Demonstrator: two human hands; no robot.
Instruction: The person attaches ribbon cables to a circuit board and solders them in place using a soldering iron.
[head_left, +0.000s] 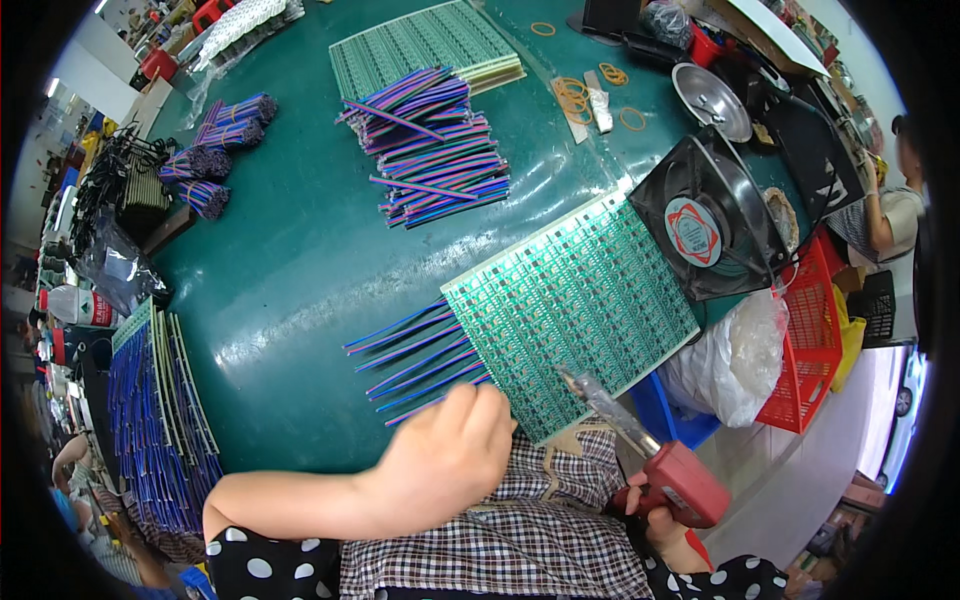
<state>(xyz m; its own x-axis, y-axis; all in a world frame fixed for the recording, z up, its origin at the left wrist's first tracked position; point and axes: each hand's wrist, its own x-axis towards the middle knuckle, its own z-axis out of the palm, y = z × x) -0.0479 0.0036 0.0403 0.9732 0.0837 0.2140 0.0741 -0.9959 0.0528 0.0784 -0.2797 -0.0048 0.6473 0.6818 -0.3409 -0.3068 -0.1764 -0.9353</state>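
A green circuit board panel [580,300] lies on the green table top, near the front edge. Several blue and purple wire strips [410,355] stick out from its left side. My left hand [445,455] rests at the panel's near left corner, fingers curled down onto the nearest wire strip. My right hand [655,510] is low at the right, mostly hidden, gripping a red-handled soldering iron [650,440]. The iron's tip points up and left and sits over the panel's near edge.
A pile of multicoloured wire strips [435,150] and a stack of boards [430,45] lie farther back. A black fan [705,215] stands right of the panel. Wired boards [160,420] lean at the left. A red basket [810,340] and white bag [735,360] hang at the right.
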